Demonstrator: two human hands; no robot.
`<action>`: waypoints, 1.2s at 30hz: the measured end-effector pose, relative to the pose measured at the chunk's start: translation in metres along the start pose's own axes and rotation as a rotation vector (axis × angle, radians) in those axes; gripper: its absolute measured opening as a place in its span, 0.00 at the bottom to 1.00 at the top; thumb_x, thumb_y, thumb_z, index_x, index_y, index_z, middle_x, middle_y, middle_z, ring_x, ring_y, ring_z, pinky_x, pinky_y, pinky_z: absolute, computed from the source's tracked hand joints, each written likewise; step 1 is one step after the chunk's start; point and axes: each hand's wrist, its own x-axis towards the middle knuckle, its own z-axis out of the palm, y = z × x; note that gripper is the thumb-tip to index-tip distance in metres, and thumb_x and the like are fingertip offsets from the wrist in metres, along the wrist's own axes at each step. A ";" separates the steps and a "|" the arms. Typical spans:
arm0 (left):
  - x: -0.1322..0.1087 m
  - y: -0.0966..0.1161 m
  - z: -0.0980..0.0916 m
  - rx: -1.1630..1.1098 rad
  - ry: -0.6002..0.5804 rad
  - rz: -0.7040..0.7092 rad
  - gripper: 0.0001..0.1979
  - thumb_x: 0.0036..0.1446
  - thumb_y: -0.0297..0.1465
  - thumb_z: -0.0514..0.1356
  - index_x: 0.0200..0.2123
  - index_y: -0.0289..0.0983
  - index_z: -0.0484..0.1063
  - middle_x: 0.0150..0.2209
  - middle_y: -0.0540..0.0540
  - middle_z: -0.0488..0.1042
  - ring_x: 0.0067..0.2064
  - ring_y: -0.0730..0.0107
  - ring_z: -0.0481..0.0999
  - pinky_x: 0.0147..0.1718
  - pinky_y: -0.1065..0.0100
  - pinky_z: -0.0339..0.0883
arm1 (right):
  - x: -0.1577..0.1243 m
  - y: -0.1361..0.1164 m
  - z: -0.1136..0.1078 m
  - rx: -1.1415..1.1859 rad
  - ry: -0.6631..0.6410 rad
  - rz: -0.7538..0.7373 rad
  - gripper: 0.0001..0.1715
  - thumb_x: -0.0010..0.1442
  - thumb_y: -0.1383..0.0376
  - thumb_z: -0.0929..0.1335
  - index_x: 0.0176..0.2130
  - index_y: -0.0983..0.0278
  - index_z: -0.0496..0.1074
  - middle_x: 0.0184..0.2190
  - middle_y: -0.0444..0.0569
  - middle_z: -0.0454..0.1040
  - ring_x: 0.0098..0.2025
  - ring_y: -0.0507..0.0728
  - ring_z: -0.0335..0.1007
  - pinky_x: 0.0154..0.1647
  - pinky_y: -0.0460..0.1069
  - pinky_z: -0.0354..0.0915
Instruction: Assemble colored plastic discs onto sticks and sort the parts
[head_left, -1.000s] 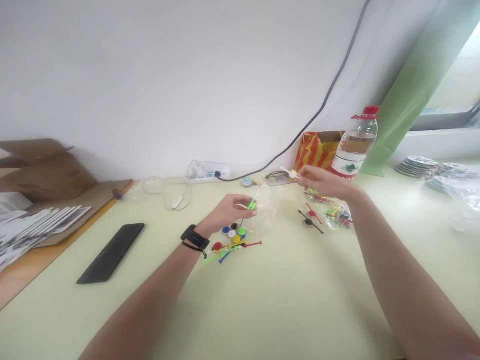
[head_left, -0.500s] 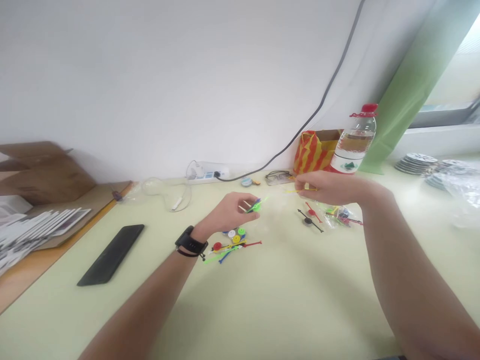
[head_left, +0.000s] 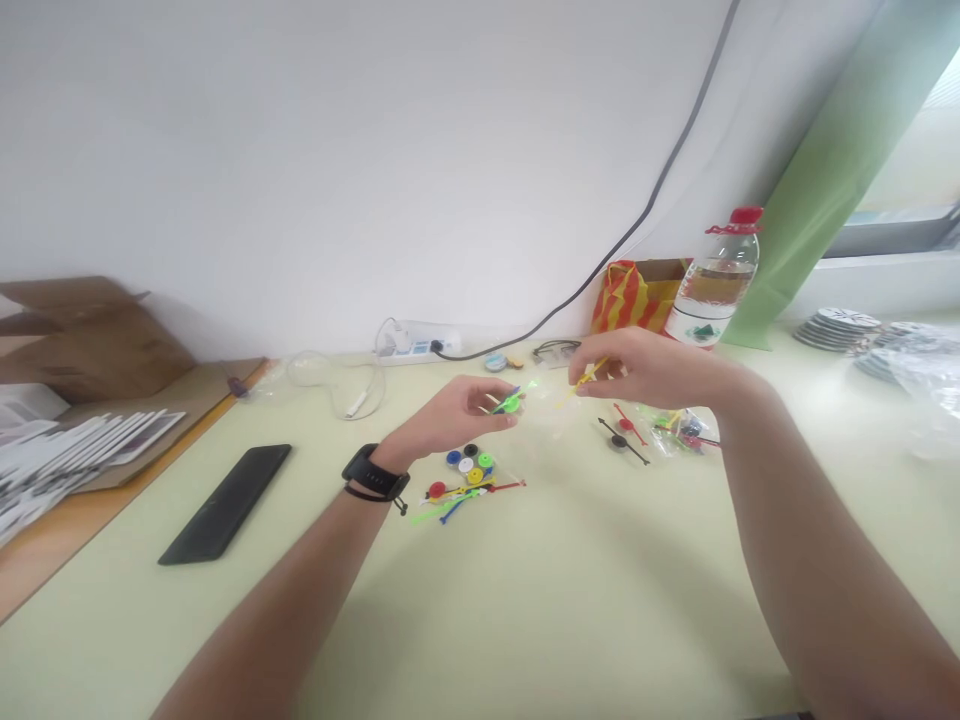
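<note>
My left hand (head_left: pixel 457 412), with a black band on its wrist, is raised above the pale green table (head_left: pixel 525 600) and pinches a small green disc with thin sticks (head_left: pixel 511 402). My right hand (head_left: pixel 637 368) hovers just to its right, fingers closed on a thin yellow stick (head_left: pixel 589 376) that points toward the green disc. Under my left hand lies a pile of coloured discs and sticks (head_left: pixel 466 478). A second pile of coloured pieces (head_left: pixel 660 428) lies on clear plastic below my right wrist.
A black phone (head_left: pixel 225 503) lies at the left. Cardboard and stacked papers (head_left: pixel 82 450) sit at the far left edge. A power strip (head_left: pixel 411 347), glasses (head_left: pixel 553 351), a striped bag (head_left: pixel 630 296) and a water bottle (head_left: pixel 712 285) line the wall. Stacked discs (head_left: pixel 836 328) sit far right.
My right hand has dropped from beside the bottle and moved left toward my left hand, now pinching a yellow stick instead of a white piece. My left hand has risen slightly.
</note>
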 end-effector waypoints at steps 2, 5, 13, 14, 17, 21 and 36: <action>0.001 -0.002 -0.001 -0.027 0.000 -0.004 0.22 0.57 0.42 0.69 0.52 0.38 0.79 0.51 0.41 0.80 0.48 0.58 0.80 0.49 0.59 0.73 | 0.001 0.000 0.000 0.005 0.019 -0.013 0.12 0.62 0.54 0.69 0.40 0.57 0.78 0.41 0.48 0.80 0.38 0.58 0.74 0.32 0.50 0.64; 0.001 -0.002 -0.001 -0.047 -0.011 -0.008 0.22 0.57 0.42 0.69 0.52 0.39 0.79 0.52 0.41 0.80 0.48 0.58 0.79 0.50 0.58 0.73 | 0.002 0.003 0.001 0.018 0.047 -0.028 0.13 0.62 0.54 0.69 0.42 0.57 0.79 0.43 0.48 0.80 0.40 0.58 0.75 0.34 0.50 0.66; 0.000 0.001 0.001 -0.050 0.001 -0.012 0.21 0.56 0.40 0.70 0.51 0.40 0.79 0.52 0.42 0.80 0.48 0.58 0.79 0.50 0.58 0.73 | 0.002 -0.003 0.001 0.210 0.025 -0.048 0.15 0.63 0.53 0.69 0.44 0.57 0.79 0.41 0.47 0.80 0.42 0.59 0.76 0.39 0.51 0.68; 0.000 0.002 0.001 -0.055 -0.001 -0.004 0.21 0.56 0.40 0.69 0.51 0.39 0.79 0.51 0.42 0.80 0.48 0.58 0.79 0.50 0.58 0.73 | 0.002 -0.003 0.000 0.236 0.038 -0.050 0.16 0.63 0.52 0.69 0.44 0.57 0.79 0.41 0.48 0.80 0.42 0.59 0.76 0.39 0.51 0.68; 0.000 0.003 -0.001 -0.079 0.022 0.004 0.19 0.57 0.39 0.69 0.50 0.40 0.79 0.51 0.42 0.80 0.48 0.59 0.79 0.50 0.58 0.72 | 0.003 0.011 -0.001 0.251 0.123 0.017 0.19 0.64 0.48 0.67 0.42 0.58 0.78 0.38 0.48 0.79 0.40 0.59 0.75 0.39 0.52 0.68; 0.004 -0.006 0.005 -0.201 0.131 0.008 0.18 0.57 0.38 0.69 0.50 0.40 0.77 0.52 0.42 0.78 0.48 0.60 0.79 0.49 0.59 0.72 | 0.007 0.055 0.009 0.102 0.107 0.269 0.19 0.62 0.47 0.68 0.41 0.58 0.76 0.40 0.49 0.79 0.38 0.60 0.75 0.36 0.52 0.67; 0.009 -0.036 0.057 -0.037 0.084 0.026 0.32 0.50 0.38 0.73 0.58 0.41 0.71 0.52 0.41 0.77 0.48 0.61 0.78 0.51 0.59 0.72 | 0.022 0.103 0.056 0.117 -0.294 0.375 0.13 0.46 0.60 0.74 0.35 0.60 0.75 0.35 0.47 0.79 0.34 0.59 0.77 0.32 0.51 0.66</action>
